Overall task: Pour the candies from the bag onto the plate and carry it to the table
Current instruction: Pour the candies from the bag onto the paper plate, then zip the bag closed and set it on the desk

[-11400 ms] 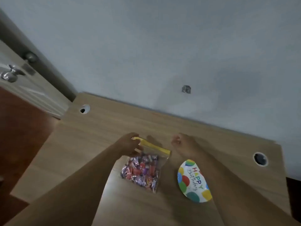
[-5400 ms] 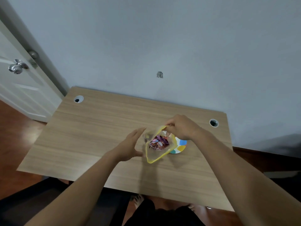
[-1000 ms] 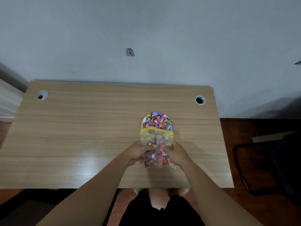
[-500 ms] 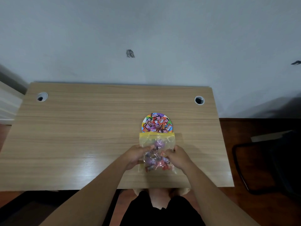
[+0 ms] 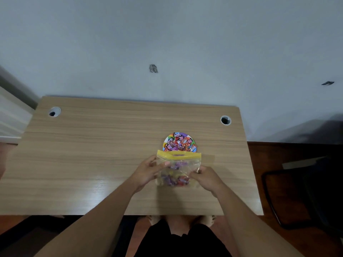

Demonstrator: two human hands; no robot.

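Both hands clamped on bag [image 5: 178, 170]: left hand [image 5: 148, 171] and right hand [image 5: 206, 178] at its sides. Loaded plate [image 5: 179, 142] sits just past the fingertips. Risk: bag's yellow top nudges the plate, candies [image 5: 179, 143] spill

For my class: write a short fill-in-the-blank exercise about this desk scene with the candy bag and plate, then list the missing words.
1. The clear bag has a ____ top strip.
2. Both hands, left and right, hold the ____.
3. The paper plate lies on the far side of the bag and holds wrapped ____.
4. The wooden desk has ____ round cable holes.

Missing words: yellow; bag; candies; two
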